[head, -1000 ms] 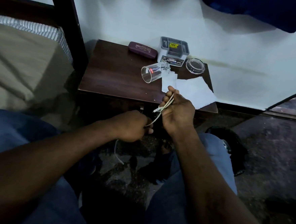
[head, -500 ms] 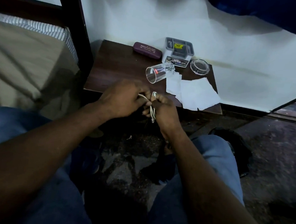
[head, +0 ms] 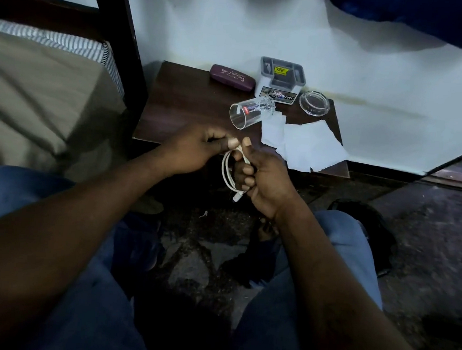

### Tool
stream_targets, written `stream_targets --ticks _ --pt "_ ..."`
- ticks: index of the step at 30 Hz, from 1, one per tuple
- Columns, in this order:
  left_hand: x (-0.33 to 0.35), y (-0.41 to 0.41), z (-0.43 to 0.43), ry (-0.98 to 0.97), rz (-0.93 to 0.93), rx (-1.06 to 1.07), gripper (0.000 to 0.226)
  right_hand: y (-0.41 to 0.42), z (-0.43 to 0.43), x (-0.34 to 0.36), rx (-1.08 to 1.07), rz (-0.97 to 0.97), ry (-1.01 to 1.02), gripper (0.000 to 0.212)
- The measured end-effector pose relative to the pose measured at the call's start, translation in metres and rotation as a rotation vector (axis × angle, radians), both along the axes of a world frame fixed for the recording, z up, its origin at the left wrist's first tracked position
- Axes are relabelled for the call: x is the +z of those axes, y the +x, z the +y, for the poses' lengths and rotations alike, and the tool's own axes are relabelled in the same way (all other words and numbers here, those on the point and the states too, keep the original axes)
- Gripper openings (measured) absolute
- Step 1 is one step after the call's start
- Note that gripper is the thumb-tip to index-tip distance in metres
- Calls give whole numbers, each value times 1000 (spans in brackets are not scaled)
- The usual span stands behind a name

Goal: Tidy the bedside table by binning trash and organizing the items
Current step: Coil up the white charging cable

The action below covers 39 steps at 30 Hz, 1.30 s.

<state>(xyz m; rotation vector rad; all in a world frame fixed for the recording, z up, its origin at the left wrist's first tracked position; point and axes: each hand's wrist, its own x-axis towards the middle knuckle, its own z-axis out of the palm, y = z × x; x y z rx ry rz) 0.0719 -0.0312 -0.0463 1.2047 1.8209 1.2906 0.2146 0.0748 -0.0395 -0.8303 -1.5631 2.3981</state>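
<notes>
Right hand held the coiled white cable, fingers curled round it, just near of the counter edge. Left hand pinched its top end. Glass lay tipped beside papers.

Dim bedroom corner: bed, small table, white wall.

A dark wooden table stands against the white wall, which bears a brownish streak and has a dark skirting at its foot. Just left of the table rises the black bed post, with a striped mattress under a tan sheet. Blue cloth hangs at the upper right. The floor is dark and mottled; the light is low and cool.
</notes>
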Motion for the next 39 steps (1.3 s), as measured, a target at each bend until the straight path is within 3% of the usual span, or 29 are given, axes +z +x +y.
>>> stream_targets --ticks 4,8,17,22,29,32,36,39 --pt "-10 17 5 -9 -334 87 32 4 5 7 -49 137 -268 41" --pt "-15 34 9 -100 -421 127 36 6 12 6 -140 271 -433 40" --pt "-7 51 11 -159 -702 169 31 6 18 5 -304 412 -563 43" --pt "-9 52 12 -151 -703 241 29 2 13 3 -389 314 -443 42" --pt "-11 49 15 -113 -337 429 35 -6 3 -4 -484 194 -238 42" --pt "-6 48 14 -56 -442 422 30 -7 1 -3 -507 113 -173 41" --pt "1 47 13 -65 -631 446 29 -7 0 1 -487 99 -239 41" --pt "9 42 13 -60 -816 442 28 -6 0 2 -456 9 -126 38"
